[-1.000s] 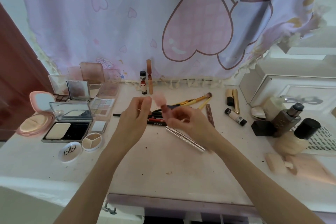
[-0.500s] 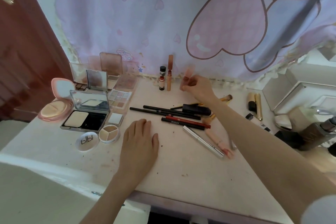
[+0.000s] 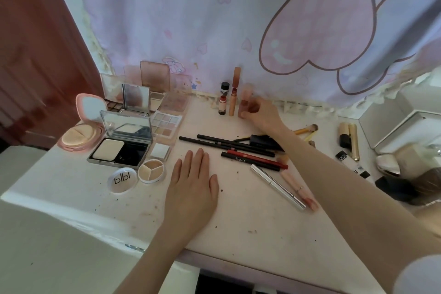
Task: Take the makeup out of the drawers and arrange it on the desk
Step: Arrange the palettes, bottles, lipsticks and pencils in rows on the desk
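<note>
Pink lip tube stands upright at the back of the desk, upper centre of frame, just right of a taller peach tube and a small dark-capped bottle. It's motion-blurred, so cap and label don't read. Right hand is curled round it, fingers and thumb pinching the lower half; whether the base touches the desk, can't tell.

Left hand lies flat, palm down on the desk at centre frame, fingers straight and close together, holding nothing. Fingertips sit near the black pencils but apart from them.

Centre right: red pencil, silver pen and a pale pink stick lie diagonally, partly under the right forearm. A black item behind the forearm is mostly hidden. Brush handles poke out past the wrist.

Left of frame: open powder compact with mirror up, pink cushion compact, eyeshadow palette, round three-shade pot with its lid alongside.

Right edge: gold tubes, more bottles cut off by the frame and blurred. Heart-print curtain hangs behind the desk.
</note>
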A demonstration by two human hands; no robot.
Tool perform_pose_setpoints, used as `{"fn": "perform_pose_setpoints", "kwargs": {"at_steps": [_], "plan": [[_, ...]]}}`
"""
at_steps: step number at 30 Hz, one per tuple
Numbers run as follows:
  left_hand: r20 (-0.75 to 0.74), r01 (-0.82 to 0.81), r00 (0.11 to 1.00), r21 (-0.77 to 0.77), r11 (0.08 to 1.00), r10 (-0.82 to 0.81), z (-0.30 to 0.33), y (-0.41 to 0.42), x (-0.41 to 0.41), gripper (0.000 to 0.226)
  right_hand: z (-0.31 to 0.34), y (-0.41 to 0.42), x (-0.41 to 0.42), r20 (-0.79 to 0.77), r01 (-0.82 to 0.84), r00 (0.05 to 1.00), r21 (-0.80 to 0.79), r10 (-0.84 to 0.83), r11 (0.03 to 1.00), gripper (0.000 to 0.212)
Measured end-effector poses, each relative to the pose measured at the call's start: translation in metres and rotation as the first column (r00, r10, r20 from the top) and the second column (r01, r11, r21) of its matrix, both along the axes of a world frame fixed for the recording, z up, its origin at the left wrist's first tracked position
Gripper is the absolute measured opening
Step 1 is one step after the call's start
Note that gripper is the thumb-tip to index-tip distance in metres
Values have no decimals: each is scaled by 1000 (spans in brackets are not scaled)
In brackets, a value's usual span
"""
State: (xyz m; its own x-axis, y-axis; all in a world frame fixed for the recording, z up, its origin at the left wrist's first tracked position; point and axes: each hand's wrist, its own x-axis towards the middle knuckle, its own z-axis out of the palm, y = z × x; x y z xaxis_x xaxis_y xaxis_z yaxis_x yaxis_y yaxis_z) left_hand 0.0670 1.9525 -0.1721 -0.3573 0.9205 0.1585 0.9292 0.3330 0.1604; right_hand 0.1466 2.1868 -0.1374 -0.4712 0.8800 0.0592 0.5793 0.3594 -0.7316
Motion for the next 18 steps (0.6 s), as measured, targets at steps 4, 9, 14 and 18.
{"fn": "perform_pose_setpoints", "kwargs": {"at_steps": [4, 9, 14, 18], "plan": [[-6, -1, 1000, -4, 1000, 1, -2, 0, -1, 58, 3, -2, 2, 39, -4, 999, -53, 6, 999, 40], [15, 6, 1000, 17, 1000, -7, -1, 0, -2, 59, 25, -21, 25, -46, 48, 998, -57, -51, 997, 45], [46, 12, 999, 40, 999, -14, -2, -1, -3, 56, 49, -66, 87, -22, 0, 1000, 12, 0, 1000, 13], [42, 10, 999, 42, 999, -12, -4, -1, -5, 55, 45, -103, 124, 177, 42, 983, 42, -49, 998, 2]]}}
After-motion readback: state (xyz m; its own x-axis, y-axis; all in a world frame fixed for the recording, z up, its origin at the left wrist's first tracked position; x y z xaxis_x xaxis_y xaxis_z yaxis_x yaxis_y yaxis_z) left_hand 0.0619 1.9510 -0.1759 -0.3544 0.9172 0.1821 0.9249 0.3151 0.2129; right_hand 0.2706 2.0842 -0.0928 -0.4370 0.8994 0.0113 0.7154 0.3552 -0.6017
